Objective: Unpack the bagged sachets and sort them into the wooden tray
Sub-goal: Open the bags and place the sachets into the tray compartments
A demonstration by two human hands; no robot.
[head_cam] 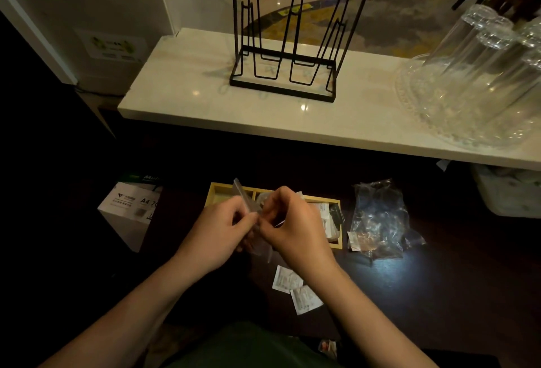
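Both hands meet over the dark table, just in front of the wooden tray (218,189). My left hand (225,227) and my right hand (288,221) each pinch a small clear plastic bag (244,195) held between them, its top edge sticking up. The tray's right compartments hold white and dark sachets (328,215); my hands hide much of its middle. Two white sachets (295,288) lie loose on the table below my right wrist. A heap of crumpled clear bags (377,221) sits right of the tray.
A marble counter (205,104) runs above the table, carrying a black wire rack (287,43) and upturned glasses on a glass tray (483,75). A box of A4 paper (128,209) stands at the left. One more small packet (328,347) lies near my lap.
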